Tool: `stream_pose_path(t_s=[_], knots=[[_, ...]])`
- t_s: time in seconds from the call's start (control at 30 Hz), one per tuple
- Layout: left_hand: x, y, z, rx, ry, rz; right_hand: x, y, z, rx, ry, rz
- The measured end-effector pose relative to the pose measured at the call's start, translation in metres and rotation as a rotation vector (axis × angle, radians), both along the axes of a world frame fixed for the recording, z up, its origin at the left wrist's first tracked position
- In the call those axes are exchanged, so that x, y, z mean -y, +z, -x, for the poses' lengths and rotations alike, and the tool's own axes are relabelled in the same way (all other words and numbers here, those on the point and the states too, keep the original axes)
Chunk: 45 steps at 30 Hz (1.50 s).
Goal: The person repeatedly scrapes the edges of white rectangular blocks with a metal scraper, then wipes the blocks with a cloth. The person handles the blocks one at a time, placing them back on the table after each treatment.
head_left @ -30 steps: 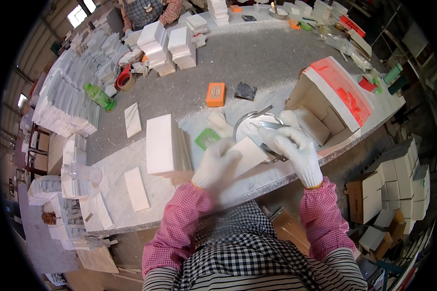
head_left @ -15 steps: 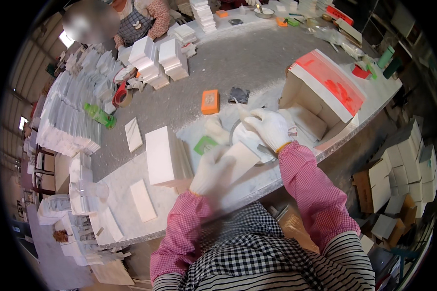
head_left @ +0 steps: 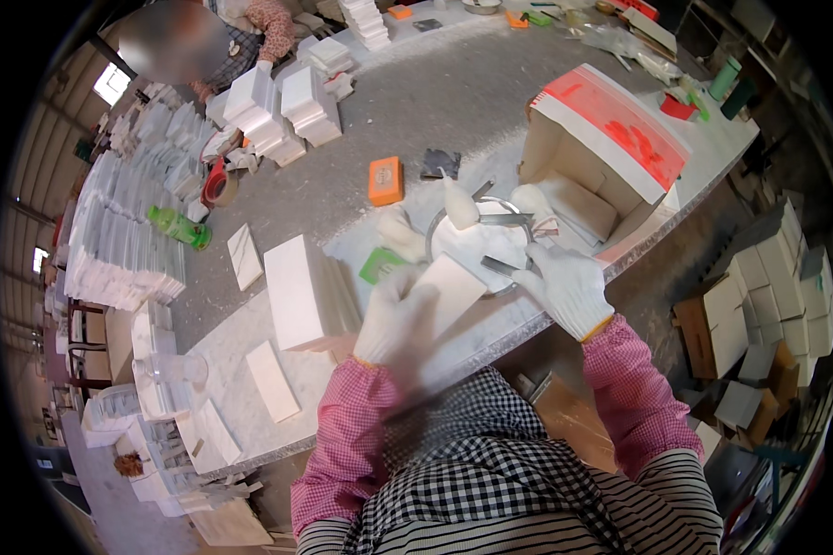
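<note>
My left hand (head_left: 396, 313), in a white knit glove, grips a flat white rectangular tile (head_left: 450, 292) tilted up in front of the bowl. A short flat metal scraper (head_left: 500, 266) is pinched in my gloved right hand (head_left: 569, 289) at the bowl's near right side; its handle is hidden by the fingers. The round bowl (head_left: 429, 237) holds white powder or paste. A white cone-tipped squeeze bottle (head_left: 460, 209) leans in it, and another flat blade (head_left: 506, 219) lies across its far rim.
A stack of white tiles (head_left: 298, 294) stands left of my left hand, near a green card (head_left: 381, 265). An open carton (head_left: 565, 153) sits right of the bowl. Beyond are an orange box (head_left: 385, 180) and a green bottle (head_left: 178, 227). Another person (head_left: 241, 42) works at far left.
My right hand has drawn back from over the bowl toward the near right, uncovering the squeeze bottle and the scraper's blade. The left hand still holds the tile. The view has shifted slightly.
</note>
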<state>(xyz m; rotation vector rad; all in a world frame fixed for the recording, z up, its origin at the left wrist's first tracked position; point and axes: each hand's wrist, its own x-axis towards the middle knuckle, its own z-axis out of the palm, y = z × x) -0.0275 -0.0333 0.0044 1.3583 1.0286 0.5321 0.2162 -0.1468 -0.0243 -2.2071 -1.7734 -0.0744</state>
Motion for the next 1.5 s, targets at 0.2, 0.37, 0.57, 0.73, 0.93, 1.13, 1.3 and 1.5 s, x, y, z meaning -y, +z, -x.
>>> stream_pose_path(t_s=[0.2,0.37,0.57,0.73,0.93,1.13,1.3,1.5], knots=[[-0.002,0.003,-0.001,-0.18,-0.067,-0.092,0.004,-0.013,0.003,-0.353,-0.008,-0.047],[-0.009,-0.008,0.004,-0.195,-0.122,-0.133,-0.003,-0.016,-0.003,-0.611,-0.019,-0.01],[-0.014,-0.013,0.001,-0.253,-0.155,-0.172,-0.007,-0.029,-0.013,-1.113,-0.036,0.025],[-0.013,-0.012,-0.006,-0.283,-0.174,-0.224,-0.003,0.005,-0.003,-1.213,-0.05,0.025],[-0.006,0.008,-0.016,-0.235,-0.169,-0.156,-0.004,0.006,-0.002,-1.068,-0.018,-0.049],[-0.008,0.005,-0.017,-0.26,-0.186,-0.165,0.0,0.023,0.003,-1.109,0.005,-0.034],[-0.012,0.001,-0.017,-0.288,-0.222,-0.189,0.002,0.015,-0.004,-0.988,0.023,-0.067],[-0.014,-0.005,-0.014,-0.092,-0.221,0.046,0.003,0.013,-0.005,-0.971,-0.016,-0.15]])
